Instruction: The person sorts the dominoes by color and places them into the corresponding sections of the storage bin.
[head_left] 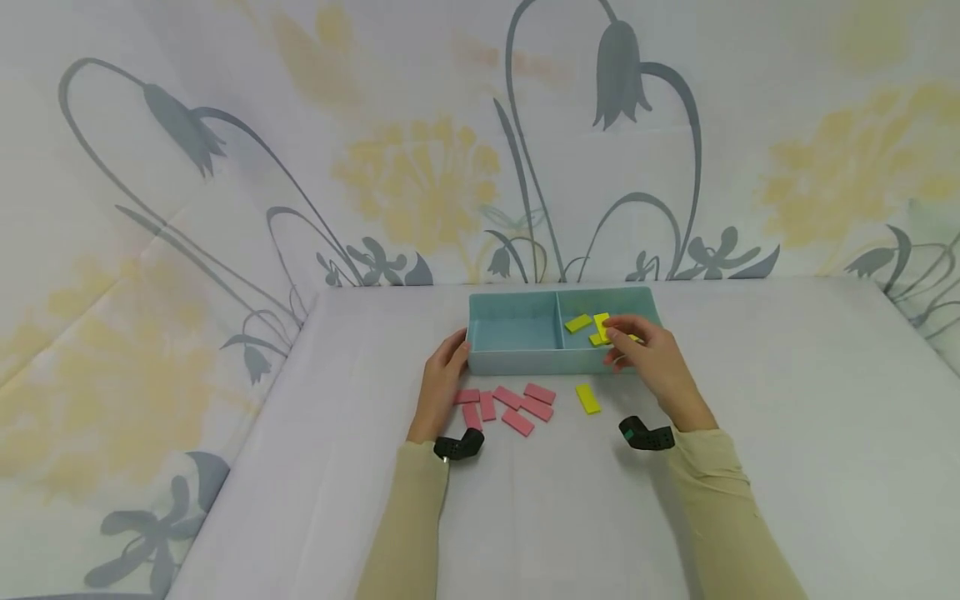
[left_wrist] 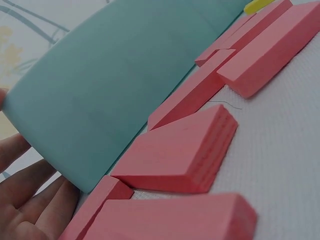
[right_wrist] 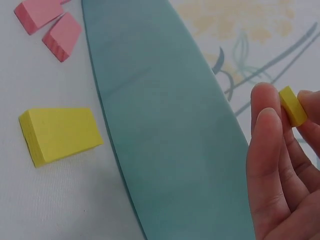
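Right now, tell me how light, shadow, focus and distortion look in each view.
Head: even, muted light, with a faint shadow beside the right sleeve on the white tabletop. Left wrist: dim, the nearest pink block slightly soft. Right wrist: the long edges of the blue-green tray bow, probably lens distortion; no strong glare.

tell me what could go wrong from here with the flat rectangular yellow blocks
The wood-like rectangular yellow block pinched by the right hand could slip and land askew among the loose yellow blocks in the plastic-looking rectangular teal box.

The left hand touches the box's end, close to the flat, wood-like pink rectangular blocks, so moving it might scatter them.
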